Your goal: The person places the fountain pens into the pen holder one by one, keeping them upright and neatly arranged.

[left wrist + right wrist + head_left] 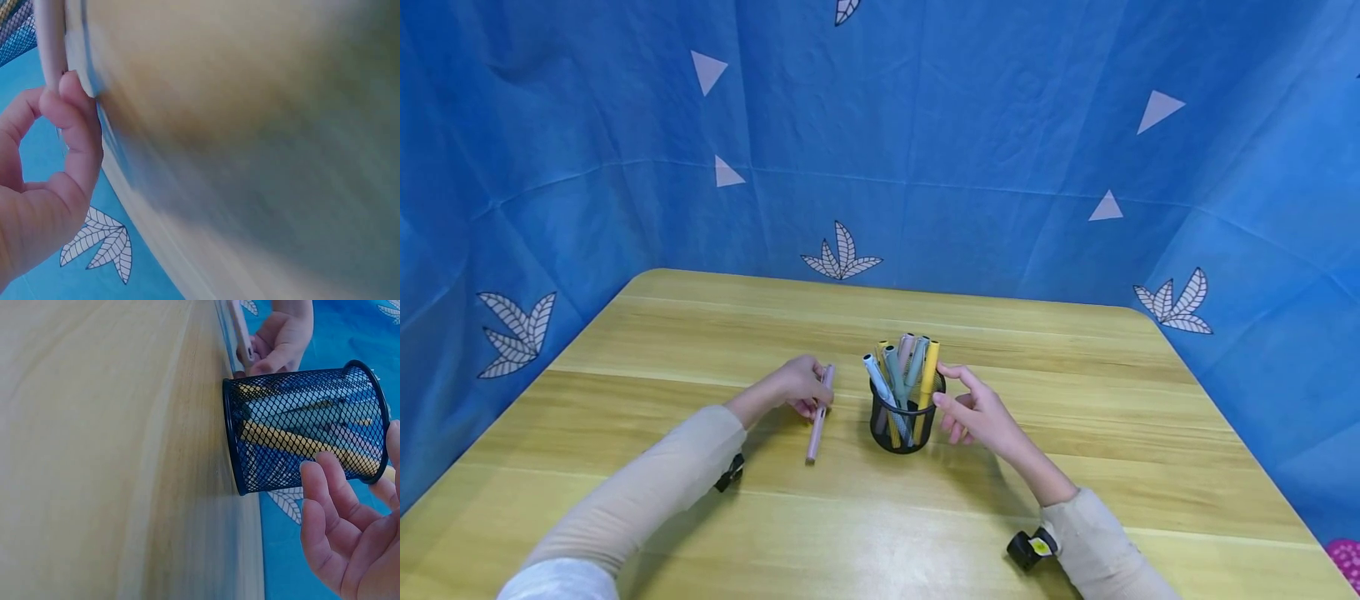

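Note:
A pale pink pen lies level at or just above the table, pinched by my left hand between thumb and fingers; whether it touches the wood I cannot tell. To its right stands a black mesh pen holder, upright and filled with several pens in yellow, green, light blue and pink. At the holder's right side, the thumb and index finger of my right hand hold the rim. The other fingers of that hand curl loosely beside the mesh, as the right wrist view shows. One yellow pen leans nearest to it.
The wooden table has rounded far corners. A blue cloth with leaf and triangle prints hangs behind it and along both sides. A black wrist camera sits by the right sleeve.

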Demonstrator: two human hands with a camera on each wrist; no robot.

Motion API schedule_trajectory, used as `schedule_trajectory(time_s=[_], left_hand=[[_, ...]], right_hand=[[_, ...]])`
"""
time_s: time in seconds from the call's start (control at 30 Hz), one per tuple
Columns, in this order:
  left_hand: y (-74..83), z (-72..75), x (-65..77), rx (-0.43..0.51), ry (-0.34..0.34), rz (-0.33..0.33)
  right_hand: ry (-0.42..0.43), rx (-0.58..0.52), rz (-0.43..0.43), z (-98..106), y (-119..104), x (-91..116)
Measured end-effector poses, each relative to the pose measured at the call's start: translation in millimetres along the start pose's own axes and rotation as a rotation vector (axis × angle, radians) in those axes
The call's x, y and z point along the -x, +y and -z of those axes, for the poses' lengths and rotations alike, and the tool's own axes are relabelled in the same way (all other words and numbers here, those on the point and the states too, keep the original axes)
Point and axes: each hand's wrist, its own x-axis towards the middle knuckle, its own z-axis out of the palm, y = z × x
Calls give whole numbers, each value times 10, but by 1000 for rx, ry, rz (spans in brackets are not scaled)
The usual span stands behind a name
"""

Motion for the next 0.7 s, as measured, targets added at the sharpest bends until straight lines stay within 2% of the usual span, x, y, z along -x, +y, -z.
schedule_trajectory(time_s=[0.37, 0.7], left_hand=[[92, 65, 24, 18, -22, -22], [144, 154, 42, 17, -31, -156]], right_hand=[[1, -1, -1, -13, 6, -3], [7, -2, -20, -12, -10, 8]])
